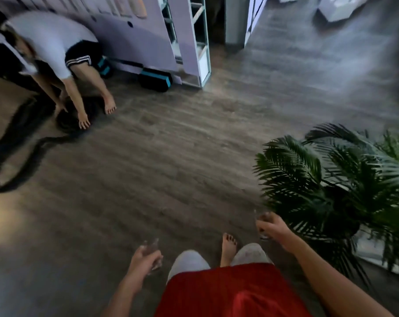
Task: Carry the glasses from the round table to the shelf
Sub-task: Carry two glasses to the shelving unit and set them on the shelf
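- Curled round a small clear drinking glass (pixel 151 244): left hand (pixel 143 257); pinching a second clear glass (pixel 263 235): right hand (pixel 274 226).
- Probably light, stiff, slippery, fragile; best gripped round the wall.

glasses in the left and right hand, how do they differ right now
The left glass, gripped by the left hand, is held low and close to the knee. The right glass, gripped by the right hand, is held farther forward and out to the side. The left glass has bare floor behind it, while the right glass is beside the palm plant. Both are clear, but too blurred to compare size.
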